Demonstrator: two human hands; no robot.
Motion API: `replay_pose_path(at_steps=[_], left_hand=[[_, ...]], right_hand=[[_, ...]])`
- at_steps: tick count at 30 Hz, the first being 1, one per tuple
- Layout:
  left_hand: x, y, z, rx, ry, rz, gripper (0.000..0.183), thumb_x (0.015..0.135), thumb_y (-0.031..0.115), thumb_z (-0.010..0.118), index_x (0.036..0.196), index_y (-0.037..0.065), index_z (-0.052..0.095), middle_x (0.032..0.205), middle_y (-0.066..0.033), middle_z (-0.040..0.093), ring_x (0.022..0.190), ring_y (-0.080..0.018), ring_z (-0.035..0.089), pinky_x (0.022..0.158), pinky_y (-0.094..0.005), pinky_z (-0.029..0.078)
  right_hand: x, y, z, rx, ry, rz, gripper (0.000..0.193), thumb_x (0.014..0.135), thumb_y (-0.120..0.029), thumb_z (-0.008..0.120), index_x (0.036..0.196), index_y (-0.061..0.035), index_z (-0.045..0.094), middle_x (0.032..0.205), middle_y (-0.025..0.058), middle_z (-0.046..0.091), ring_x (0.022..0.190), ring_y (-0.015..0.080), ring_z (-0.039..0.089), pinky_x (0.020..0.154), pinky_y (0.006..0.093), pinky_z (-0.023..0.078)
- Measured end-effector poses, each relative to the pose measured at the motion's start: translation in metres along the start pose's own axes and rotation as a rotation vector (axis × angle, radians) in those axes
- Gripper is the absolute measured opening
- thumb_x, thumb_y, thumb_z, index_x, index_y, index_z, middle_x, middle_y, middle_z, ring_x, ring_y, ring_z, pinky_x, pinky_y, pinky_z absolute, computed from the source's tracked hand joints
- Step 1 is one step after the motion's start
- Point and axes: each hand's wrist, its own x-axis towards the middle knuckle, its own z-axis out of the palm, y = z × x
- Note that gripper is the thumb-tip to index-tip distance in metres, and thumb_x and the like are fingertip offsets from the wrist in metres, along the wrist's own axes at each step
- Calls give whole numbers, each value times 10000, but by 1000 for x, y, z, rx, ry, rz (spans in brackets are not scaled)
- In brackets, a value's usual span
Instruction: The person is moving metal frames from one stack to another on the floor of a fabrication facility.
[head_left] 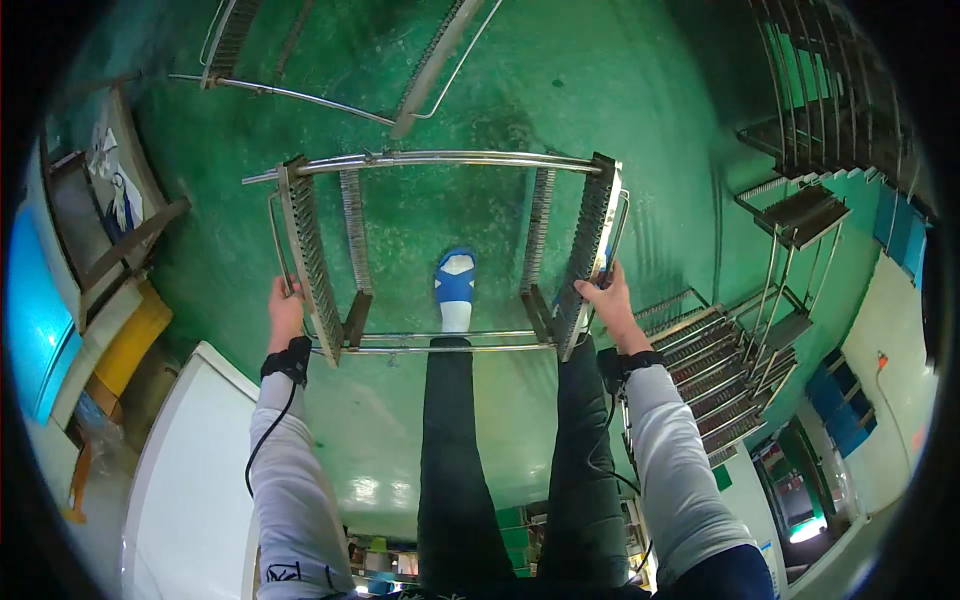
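We've got left hand (286, 310) and right hand (612, 303) gripping opposite sides of the metal rack (312, 262), mid-frame. Second rack (429, 75) sits upper left.

Watching remotely, I look through the left of two side-by-side fisheye cameras on the person's head. It faces steeply down at a glossy green floor (660, 110). The view is upright: forearms in pale grey sleeves (295, 480) enter from the lower edge, nearest me. The bare left hand (285, 312) and bare right hand (612, 305) sit either side of centre, around a rectangular steel rack with toothed sides (450, 158). Farther down, dark-trousered legs (455, 450) lead to a blue strapped sandal (455, 288). The wide lens takes in surrounding furniture, bends straight edges toward the rim and leaves black corners.
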Motion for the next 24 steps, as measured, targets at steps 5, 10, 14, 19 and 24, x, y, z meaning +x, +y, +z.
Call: replay_pose_path(at_steps=[5,10,14,19,24], left_hand=[[-58,29,8,12,72,60,269,912,-36,494,1171,7,554,966,-16,579,862,-120,552,791,-252,444],[-124,64,16,-133,56,36,220,939,15,520,1157,8,549,956,-10,558,836,-108,520,769,-247,430],[-176,97,39,-203,0,106,215,944,10,543,1159,5,533,958,-13,561,853,-108,521,788,-259,440],[-215,127,102,-220,-52,134,408,887,-22,557,1287,-20,479,1119,-61,578,990,-126,541,890,-276,436],[-224,193,192,-43,-170,173,507,800,-22,572,1298,-42,478,1143,-104,590,1018,-185,562,907,-297,442]], right_hand=[[8,-6,-32,40,-43,30,966,673,-223,848,1404,113,313,969,110,646,831,162,623,752,307,528],[-7,-36,-94,83,-60,33,829,717,-150,803,1376,87,357,905,77,609,767,151,613,640,283,521],[-23,-44,-154,165,-15,-58,684,738,-93,749,1332,20,428,956,54,605,836,145,584,730,286,483],[-49,-27,-238,193,17,-23,664,760,-134,713,1344,18,437,1024,80,601,909,179,582,811,313,471],[-50,46,-314,266,96,136,499,772,-212,711,1210,-62,528,873,-15,533,741,98,501,653,288,411]])
